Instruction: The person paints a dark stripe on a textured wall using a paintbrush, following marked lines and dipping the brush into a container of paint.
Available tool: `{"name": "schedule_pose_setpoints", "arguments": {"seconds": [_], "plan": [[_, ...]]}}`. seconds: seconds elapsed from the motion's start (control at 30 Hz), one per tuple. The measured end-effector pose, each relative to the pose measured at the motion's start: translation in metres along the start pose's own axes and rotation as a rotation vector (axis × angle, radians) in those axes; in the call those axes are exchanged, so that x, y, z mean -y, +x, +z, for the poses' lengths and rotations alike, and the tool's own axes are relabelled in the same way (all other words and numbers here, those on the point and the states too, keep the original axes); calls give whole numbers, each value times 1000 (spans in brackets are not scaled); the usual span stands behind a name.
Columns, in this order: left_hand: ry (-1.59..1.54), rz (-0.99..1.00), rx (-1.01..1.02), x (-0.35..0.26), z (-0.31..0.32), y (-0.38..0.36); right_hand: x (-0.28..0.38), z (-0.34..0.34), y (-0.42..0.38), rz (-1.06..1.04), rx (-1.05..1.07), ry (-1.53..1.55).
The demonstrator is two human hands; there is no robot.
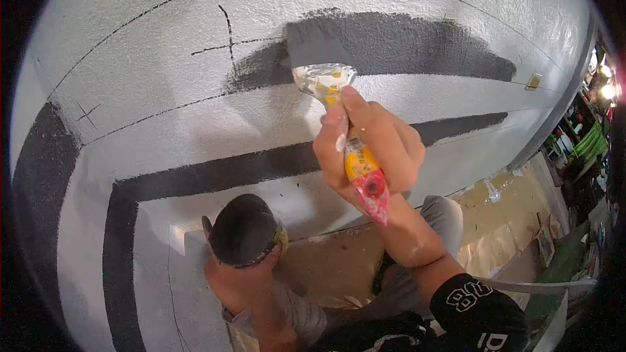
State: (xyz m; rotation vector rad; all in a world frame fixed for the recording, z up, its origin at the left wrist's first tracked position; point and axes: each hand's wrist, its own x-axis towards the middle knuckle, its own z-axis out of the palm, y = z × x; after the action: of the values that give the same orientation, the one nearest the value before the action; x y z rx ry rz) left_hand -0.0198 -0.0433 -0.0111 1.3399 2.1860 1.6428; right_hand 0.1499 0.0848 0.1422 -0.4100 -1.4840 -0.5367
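Observation:
My right hand point(375, 143) is closed round the yellow and red handle of a paintbrush point(334, 78). Its wide, grey-loaded bristles press on the wall point(176, 117), over the left part of a fresh dark grey patch point(417, 45). Lower left, my left hand point(244, 280) grips a round paint container point(244, 231) from below, its inside coated in dark grey. The fingers wrap its side and one digit shows at the left rim.
Dark bands point(215, 173) and thin black guide lines cross the white textured wall, with a drawn cross point(229, 44) left of the brush. A small wall plate point(534, 81) sits at the right. Paper sheeting point(489, 248) covers part of the floor, beside cluttered items point(590, 143).

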Motion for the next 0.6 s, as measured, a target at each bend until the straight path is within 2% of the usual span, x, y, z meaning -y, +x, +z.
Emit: {"name": "schedule_pose_setpoints", "arguments": {"seconds": [0.07,0.13,0.27,0.33,0.37,0.43,0.47,0.53,0.6], "plan": [[-35,-6,-43,-4,2,-2,0,6,-6,-12,-33,15],[-58,-88,-2,-15,-3,0,0,13,-14,-13,44,42],[-34,-32,29,-11,-6,2,7,6,-6,-24,-22,88],[-161,87,-178,-1,8,-1,5,13,-3,-43,-88,28],[-161,88,-188,-2,3,1,5,16,-5,-47,-93,36],[49,59,74,-4,-11,6,10,22,-10,-22,76,48],[52,59,62,1,-6,7,12,21,-10,-25,70,58],[-230,97,-30,18,9,3,20,17,-7,-15,18,74],[-236,18,-25,14,6,0,16,28,-10,-17,-2,106]]}}
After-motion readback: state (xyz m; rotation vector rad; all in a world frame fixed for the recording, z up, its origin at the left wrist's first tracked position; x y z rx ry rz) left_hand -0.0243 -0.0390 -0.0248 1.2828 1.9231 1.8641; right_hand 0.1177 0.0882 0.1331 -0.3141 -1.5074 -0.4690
